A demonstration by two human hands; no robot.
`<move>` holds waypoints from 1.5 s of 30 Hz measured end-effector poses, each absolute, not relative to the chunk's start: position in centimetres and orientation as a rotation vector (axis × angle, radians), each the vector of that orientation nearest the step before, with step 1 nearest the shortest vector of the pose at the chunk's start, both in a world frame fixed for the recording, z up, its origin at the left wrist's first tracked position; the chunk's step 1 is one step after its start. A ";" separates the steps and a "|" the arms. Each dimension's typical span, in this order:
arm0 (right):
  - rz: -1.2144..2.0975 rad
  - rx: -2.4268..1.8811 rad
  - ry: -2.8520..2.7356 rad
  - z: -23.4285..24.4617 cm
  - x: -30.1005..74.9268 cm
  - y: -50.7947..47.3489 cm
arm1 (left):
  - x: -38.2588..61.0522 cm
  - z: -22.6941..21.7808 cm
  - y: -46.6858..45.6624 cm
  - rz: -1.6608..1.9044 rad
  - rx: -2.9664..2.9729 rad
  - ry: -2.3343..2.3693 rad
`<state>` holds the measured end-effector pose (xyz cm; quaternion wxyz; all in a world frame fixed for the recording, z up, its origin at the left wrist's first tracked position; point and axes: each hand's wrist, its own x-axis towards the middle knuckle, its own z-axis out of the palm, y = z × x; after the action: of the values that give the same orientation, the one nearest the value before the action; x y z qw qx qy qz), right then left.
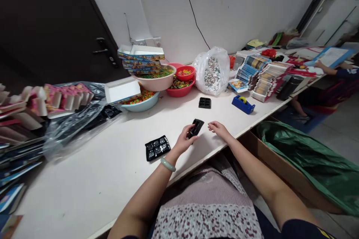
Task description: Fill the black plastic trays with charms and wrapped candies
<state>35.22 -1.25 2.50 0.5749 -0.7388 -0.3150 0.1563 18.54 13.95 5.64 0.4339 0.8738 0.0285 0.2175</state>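
Head view: I see the left hand (183, 140) with its grip closed on a tilted black tray (197, 126), left of the blue tape holder (243, 105). The right hand (220, 130) is half open, looks empty. The tray could slip, as just one hand has it.

A dark door (50, 26) with a handle (100, 50) fills the upper left, next to a white wall (238, 7). A black cable (193, 13) runs down the wall, and sockets (148, 42) sit low, near the door. On the worktop (92, 179), a blue tape dispenser (243, 106) with a yellow roll (242, 99) stands near the front edge; a black flask (290, 86) is farther right. At the far right, another person's dark sleeve (347, 76) shows beside a blue board (345, 53) bearing white paper (332, 56). Below the worktop, a green bag (314, 157) lines a carton (291, 173).
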 end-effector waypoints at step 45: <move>0.613 -1.131 0.212 -0.9 55.3 2.9 | 29.1 5.7 17.8 0.509 1.987 0.295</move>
<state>55.35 2.91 -0.92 0.7949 -0.5264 0.0988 0.2851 29.09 17.78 5.74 0.5094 0.8252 0.1224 0.2112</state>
